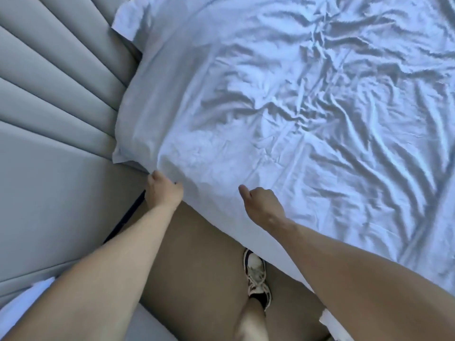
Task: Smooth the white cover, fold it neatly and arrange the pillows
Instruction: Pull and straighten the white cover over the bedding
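At bed corner: left hand [163, 190], right hand [262, 205] pinch white cover [283, 107].

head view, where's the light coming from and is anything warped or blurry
Head view: raking light, apparently from the right, throws long shadows off the wrinkles in the white cover; wide-angle lens fans the grey headboard panels; the image is soft and blocky overall, and both forearms near the lens look oversized.
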A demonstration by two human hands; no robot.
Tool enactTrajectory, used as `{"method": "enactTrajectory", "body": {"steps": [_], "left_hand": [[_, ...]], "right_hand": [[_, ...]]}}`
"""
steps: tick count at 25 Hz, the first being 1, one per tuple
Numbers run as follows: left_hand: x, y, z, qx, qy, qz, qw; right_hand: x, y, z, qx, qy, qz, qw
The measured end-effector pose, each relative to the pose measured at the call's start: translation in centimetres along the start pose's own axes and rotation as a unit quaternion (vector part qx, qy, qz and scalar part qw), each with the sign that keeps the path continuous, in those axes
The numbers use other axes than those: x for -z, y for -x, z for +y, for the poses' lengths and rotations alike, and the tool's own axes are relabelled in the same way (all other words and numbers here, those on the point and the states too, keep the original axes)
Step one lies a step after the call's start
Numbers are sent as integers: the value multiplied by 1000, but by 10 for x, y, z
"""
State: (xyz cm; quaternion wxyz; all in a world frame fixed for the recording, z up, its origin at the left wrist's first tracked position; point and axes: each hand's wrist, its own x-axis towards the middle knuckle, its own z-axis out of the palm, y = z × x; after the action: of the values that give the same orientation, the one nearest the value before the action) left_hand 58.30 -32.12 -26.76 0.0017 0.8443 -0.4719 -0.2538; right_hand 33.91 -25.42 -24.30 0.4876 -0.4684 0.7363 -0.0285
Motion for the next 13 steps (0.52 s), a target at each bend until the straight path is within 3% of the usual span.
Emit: {"method": "enactTrajectory", "body": {"steps": [4, 7, 10, 13], "left_hand": [[43, -82, 12, -22, 39, 12, 999], [63, -137, 25, -39, 35, -12, 999], [60, -160, 47, -46, -11, -71, 996], [45, -176, 47, -65, -94, -39, 993]], "right_hand": [[-14, -31, -23, -23, 37, -17, 999], [-24, -60, -50, 15, 62, -8, 998], [-23, -83, -81, 77, 60, -14, 995], [-32, -109, -102, 68, 111, -61, 990]]}}
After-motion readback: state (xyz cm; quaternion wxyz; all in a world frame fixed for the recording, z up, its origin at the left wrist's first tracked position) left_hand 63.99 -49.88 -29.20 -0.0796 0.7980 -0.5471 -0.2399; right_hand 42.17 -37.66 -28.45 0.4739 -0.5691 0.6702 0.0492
